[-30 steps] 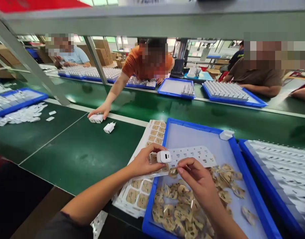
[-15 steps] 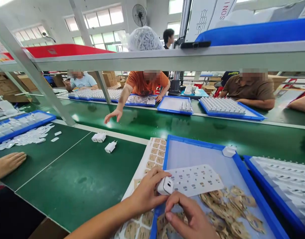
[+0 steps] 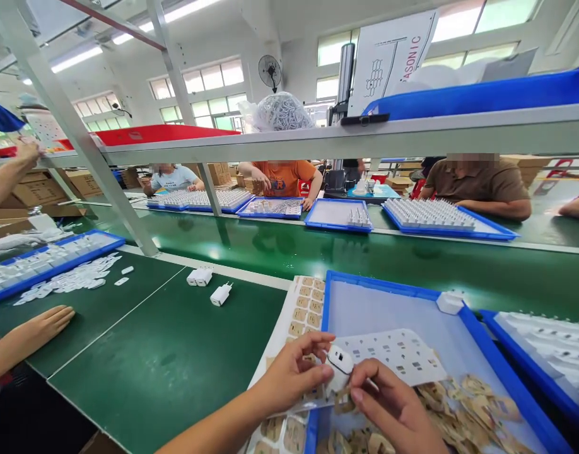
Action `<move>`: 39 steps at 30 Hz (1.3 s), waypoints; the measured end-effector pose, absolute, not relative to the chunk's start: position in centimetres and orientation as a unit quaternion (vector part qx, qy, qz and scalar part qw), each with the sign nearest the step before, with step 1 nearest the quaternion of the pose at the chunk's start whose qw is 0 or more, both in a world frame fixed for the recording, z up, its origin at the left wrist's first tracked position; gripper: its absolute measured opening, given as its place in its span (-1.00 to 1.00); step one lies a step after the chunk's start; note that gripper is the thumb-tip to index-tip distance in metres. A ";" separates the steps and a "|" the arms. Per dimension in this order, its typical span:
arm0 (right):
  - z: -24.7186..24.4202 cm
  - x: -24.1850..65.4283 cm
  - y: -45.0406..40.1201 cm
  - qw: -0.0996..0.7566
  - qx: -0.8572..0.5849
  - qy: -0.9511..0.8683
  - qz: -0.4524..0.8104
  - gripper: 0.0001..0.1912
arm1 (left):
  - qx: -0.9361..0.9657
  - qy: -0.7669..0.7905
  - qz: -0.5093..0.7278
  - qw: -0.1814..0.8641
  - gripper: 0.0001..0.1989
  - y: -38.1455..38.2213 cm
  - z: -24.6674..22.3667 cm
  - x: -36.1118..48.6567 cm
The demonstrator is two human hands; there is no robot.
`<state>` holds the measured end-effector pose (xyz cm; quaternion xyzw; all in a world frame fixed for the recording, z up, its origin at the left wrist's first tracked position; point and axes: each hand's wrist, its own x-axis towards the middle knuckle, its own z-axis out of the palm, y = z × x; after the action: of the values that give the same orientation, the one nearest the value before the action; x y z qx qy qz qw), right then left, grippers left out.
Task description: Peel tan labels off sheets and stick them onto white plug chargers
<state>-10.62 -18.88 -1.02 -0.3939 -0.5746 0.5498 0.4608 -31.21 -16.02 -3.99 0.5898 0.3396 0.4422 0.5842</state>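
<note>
My left hand (image 3: 301,372) grips a white plug charger (image 3: 340,360) between thumb and fingers, its end face with a small dark port turned up toward me. Close against the charger's right side, my right hand (image 3: 388,400) has thumb and forefinger pinched together. A small brownish edge shows by those fingertips; what they hold is not clear. Under both hands lies a blue-rimmed tray (image 3: 398,288). In it are a white sheet with small cutouts (image 3: 393,353) and a heap of brown paper pieces (image 3: 473,410).
A sheet of brown stickers (image 3: 301,313) lies along the tray's left side. One white charger (image 3: 450,302) stands on the tray's far corner. More chargers (image 3: 221,294) sit on the green table. At left rests another person's hand (image 3: 50,321). A shelf (image 3: 318,140) crosses overhead.
The view has tilted up. My left hand has turned the charger so its port face points more upward, with my right fingers still beside it. Across the belt, a person's outstretched arm has drawn back.
</note>
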 end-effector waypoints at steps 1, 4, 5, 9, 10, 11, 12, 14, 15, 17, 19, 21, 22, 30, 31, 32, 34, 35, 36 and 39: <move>-1.0 -10.6 -18.9 0.459 -0.400 -0.575 0.547 -0.73 | 0.602 0.344 0.439 0.572 -0.41 -16.1 -4.0 -31.2; -0.9 -10.4 -18.8 0.448 -0.401 -0.586 0.544 -0.76 | 0.671 0.344 0.445 0.483 -0.53 -16.5 -3.4 -31.5; -0.9 -10.3 -18.7 0.451 -0.395 -0.584 0.547 -0.78 | 0.691 0.343 0.455 0.445 -0.56 -16.6 -3.2 -31.6; -0.7 -10.4 -18.4 0.493 -0.393 -0.549 0.549 -0.88 | 0.759 0.338 0.460 0.313 -0.59 -16.7 -2.7 -31.9; -0.6 -10.4 -18.4 0.505 -0.396 -0.542 0.543 -0.89 | 0.771 0.333 0.456 0.294 -0.58 -16.8 -2.6 -31.9; -0.5 -10.5 -18.5 0.513 -0.398 -0.536 0.539 -0.90 | 0.779 0.328 0.454 0.281 -0.57 -16.9 -2.6 -31.9; -0.4 -10.5 -18.6 0.516 -0.400 -0.532 0.539 -0.90 | 0.786 0.324 0.451 0.272 -0.56 -17.0 -2.6 -31.8; -0.4 -10.6 -18.7 0.513 -0.402 -0.531 0.542 -0.89 | 0.794 0.318 0.448 0.261 -0.55 -17.2 -2.6 -31.6; -0.4 -10.6 -18.8 0.511 -0.405 -0.531 0.542 -0.88 | 0.795 0.318 0.447 0.258 -0.55 -17.3 -2.5 -31.5; -0.6 -10.6 -18.8 0.509 -0.416 -0.530 0.536 -0.84 | 0.795 0.323 0.446 0.255 -0.54 -17.4 -2.5 -31.3; -0.9 -10.6 -18.8 0.506 -0.432 -0.528 0.529 -0.81 | 0.790 0.335 0.443 0.261 -0.53 -17.5 -2.5 -31.0; -1.1 -10.7 -18.7 0.495 -0.442 -0.529 0.529 -0.80 | 0.778 0.352 0.441 0.276 -0.50 -17.4 -2.6 -30.8; -1.2 -10.8 -18.7 0.493 -0.442 -0.529 0.530 -0.79 | 0.771 0.360 0.440 0.286 -0.49 -17.4 -2.7 -30.7; -1.0 -11.7 -19.2 0.517 -0.445 -0.502 0.532 -0.70 | 0.742 0.375 0.440 0.339 -0.52 -17.2 -3.3 -30.3; -0.9 -11.7 -19.2 0.515 -0.450 -0.503 0.528 -0.69 | 0.744 0.374 0.439 0.339 -0.53 -17.1 -3.4 -30.3; -0.9 -11.7 -19.2 0.515 -0.453 -0.504 0.525 -0.69 | 0.745 0.373 0.437 0.338 -0.52 -17.1 -3.4 -30.3; -0.9 -11.7 -19.1 0.521 -0.453 -0.503 0.521 -0.70 | 0.744 0.375 0.436 0.339 -0.52 -17.1 -3.4 -30.3; -0.9 -11.7 -19.1 0.525 -0.451 -0.501 0.520 -0.70 | 0.742 0.377 0.435 0.343 -0.52 -17.2 -3.4 -30.3; -0.9 -11.7 -19.1 0.530 -0.449 -0.499 0.518 -0.71 | 0.739 0.378 0.436 0.347 -0.52 -17.2 -3.4 -30.3; -1.0 -11.8 -19.2 0.540 -0.445 -0.496 0.515 -0.71 | 0.740 0.381 0.432 0.349 -0.50 -17.4 -3.1 -30.2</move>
<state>-11.84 -19.20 -1.04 -0.4448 -0.4955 0.5149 0.5399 -30.25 -17.41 -3.12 0.7395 0.3811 0.4316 0.3487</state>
